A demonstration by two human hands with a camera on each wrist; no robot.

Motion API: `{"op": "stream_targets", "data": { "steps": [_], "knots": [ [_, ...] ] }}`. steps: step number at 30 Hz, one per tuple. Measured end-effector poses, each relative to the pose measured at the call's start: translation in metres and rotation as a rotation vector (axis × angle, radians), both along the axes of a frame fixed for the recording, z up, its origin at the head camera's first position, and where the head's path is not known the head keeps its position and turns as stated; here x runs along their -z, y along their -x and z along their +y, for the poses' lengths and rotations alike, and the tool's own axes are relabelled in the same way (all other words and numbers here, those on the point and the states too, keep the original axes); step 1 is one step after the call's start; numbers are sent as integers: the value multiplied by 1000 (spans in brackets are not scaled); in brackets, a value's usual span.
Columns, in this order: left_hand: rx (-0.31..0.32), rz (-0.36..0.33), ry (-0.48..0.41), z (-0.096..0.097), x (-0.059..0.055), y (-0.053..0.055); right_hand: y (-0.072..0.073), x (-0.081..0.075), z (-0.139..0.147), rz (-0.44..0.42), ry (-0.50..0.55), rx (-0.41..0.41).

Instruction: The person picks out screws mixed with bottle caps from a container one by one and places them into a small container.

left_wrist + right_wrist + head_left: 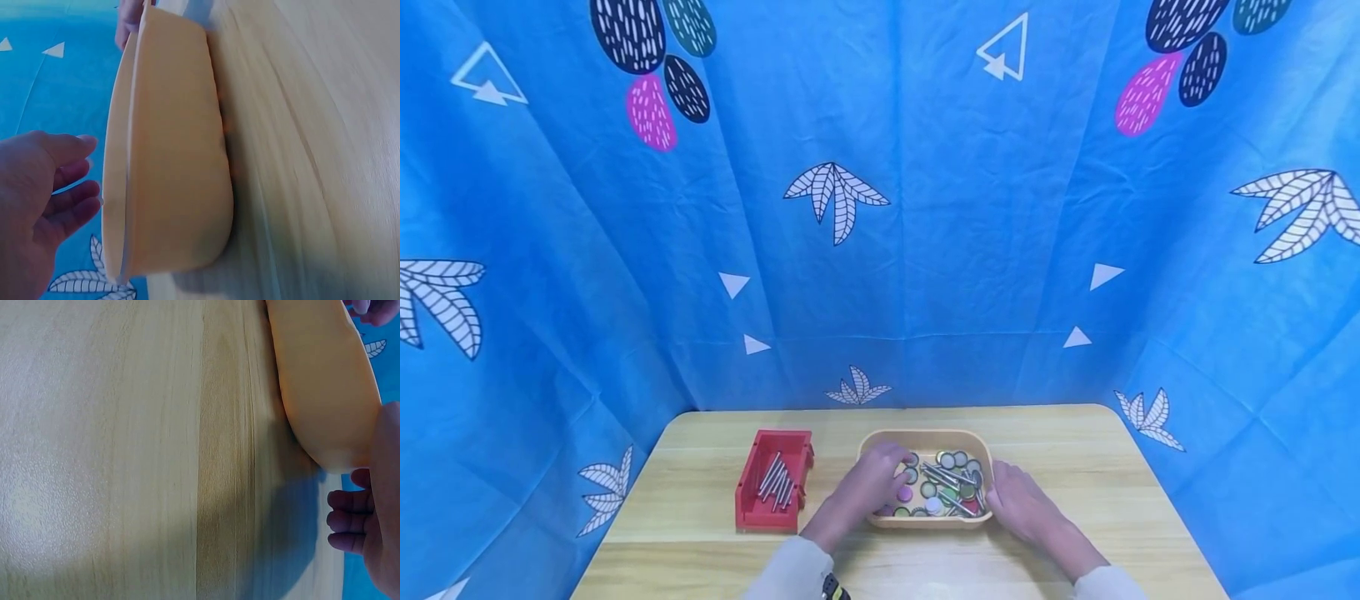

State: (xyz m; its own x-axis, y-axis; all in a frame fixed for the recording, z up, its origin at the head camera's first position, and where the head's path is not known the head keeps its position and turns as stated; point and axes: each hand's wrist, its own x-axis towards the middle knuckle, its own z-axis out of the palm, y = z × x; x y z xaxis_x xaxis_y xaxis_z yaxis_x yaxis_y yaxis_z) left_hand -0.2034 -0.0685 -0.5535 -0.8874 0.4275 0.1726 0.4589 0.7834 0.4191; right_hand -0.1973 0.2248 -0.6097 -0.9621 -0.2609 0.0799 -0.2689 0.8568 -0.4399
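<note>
A tan plastic tub (929, 522) holds bottle caps (928, 490) and several long silver metal pins (955, 503). My left hand (874, 477) hangs over the tub's left end, its fingers loosely bent. In the left wrist view its thumb and fingertips stand apart beside the rim, with nothing seen between them. At the right end my right hand (1021, 502) grips the tub by its edge. The right wrist view has the curled fingers (351, 522) just past the tub's end wall; the thumb is hidden there.
Left of the tub stands a red bin (767, 518) with several silver pins (777, 483) inside. Both containers sit on a light wooden table (925, 571). Blue patterned cloth (895, 275) encloses the table's back and sides.
</note>
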Motion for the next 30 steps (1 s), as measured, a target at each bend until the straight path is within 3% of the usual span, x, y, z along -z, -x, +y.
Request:
{"op": "stream_targets", "data": {
  "steps": [10,14,17,24,30],
  "knots": [
    [188,96,81,25,14,5,-2,0,0,3,6,4],
    [233,114,110,35,17,5,-2,-1,0,15,19,0],
    [249,100,112,42,18,6,-1,-1,0,21,21,-2],
    [233,-8,109,52,23,4,0,0,-1,5,12,-6],
    [267,7,174,61,30,7,1,1,1,7,27,-10]
  ]
}}
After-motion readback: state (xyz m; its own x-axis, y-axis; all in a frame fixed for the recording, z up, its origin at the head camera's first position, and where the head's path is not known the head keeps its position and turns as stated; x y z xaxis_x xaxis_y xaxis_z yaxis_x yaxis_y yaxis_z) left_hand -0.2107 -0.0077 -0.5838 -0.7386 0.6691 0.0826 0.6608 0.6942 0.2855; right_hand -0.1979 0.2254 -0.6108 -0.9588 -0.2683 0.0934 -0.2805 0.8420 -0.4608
